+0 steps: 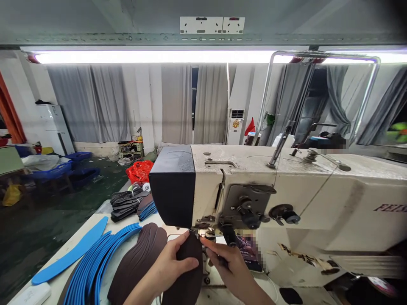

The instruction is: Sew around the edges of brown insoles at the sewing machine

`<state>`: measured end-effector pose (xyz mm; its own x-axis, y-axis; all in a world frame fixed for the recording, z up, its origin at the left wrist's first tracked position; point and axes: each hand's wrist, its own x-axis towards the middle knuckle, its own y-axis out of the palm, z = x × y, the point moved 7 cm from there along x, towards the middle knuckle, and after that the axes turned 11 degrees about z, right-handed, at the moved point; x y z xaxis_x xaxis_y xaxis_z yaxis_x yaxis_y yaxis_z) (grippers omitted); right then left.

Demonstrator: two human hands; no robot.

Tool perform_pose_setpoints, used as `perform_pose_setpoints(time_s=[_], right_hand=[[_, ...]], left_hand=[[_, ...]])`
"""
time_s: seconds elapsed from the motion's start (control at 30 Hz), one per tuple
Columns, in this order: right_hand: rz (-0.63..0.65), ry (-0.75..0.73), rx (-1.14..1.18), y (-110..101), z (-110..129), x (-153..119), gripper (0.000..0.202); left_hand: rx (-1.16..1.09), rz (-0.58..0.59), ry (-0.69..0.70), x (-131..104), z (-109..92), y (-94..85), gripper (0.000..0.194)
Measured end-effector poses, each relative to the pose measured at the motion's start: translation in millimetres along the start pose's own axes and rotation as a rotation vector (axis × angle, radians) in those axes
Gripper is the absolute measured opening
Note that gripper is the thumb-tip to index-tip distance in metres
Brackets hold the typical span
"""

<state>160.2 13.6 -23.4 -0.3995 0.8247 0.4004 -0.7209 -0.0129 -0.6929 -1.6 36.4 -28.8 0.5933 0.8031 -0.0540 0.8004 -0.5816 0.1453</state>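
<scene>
A dark brown, insole-shaped piece (pixel 187 271) lies under the head of the sewing machine (pixel 229 199), its narrow end at the needle area. My left hand (pixel 167 262) grips its left side, thumb across the top and index finger stretched up to the presser foot. From the right, my right hand (pixel 232 267) has curled fingers, with the fingertips at the piece's edge beside the needle. Something dark shows inside the right hand's curl; I cannot make it out. The machine head partly hides the needle.
On the table's left are a fanned stack of blue-edged pieces (pixel 92 267), a single blue piece (pixel 71 252) and brown pieces (pixel 136 258). Farther back lie tied dark bundles (pixel 127 203) and a red plastic bag (pixel 140 170). A phone (pixel 249 250), partly blurred, stands behind my right hand.
</scene>
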Motion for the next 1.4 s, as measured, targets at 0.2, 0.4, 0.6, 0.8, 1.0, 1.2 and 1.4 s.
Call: perform_pose_setpoints(time_s=[0.2, 0.4, 0.6, 0.8, 1.0, 1.2, 1.4], right_hand=[[0.016, 0.014, 0.072, 2, -6, 0, 0.038], [0.002, -0.028, 0.077, -3, 2, 3, 0.037], [-0.006, -0.006, 0.088, -4, 2, 5, 0.036], [-0.025, -0.042, 0.089, -6, 5, 5, 0.034], [-0.031, -0.058, 0.12, -6, 3, 5, 0.033], [-0.027, -0.038, 0.109, -6, 4, 6, 0.035], [-0.039, -0.063, 0.097, -8, 7, 6, 0.034]], left_hand=[[0.013, -0.011, -0.016, -1, -5, 1.6, 0.066], [0.028, 0.044, -0.003, -4, -22, 10.0, 0.06], [0.027, 0.067, 0.003, -7, -33, 14.9, 0.056], [0.048, 0.058, 0.009, -7, -30, 11.2, 0.056], [0.02, -0.001, 0.001, 0, -7, -1.2, 0.064], [0.02, 0.046, 0.025, 3, -11, 1.6, 0.055], [-0.039, 0.022, 0.013, -5, -10, 6.1, 0.064]])
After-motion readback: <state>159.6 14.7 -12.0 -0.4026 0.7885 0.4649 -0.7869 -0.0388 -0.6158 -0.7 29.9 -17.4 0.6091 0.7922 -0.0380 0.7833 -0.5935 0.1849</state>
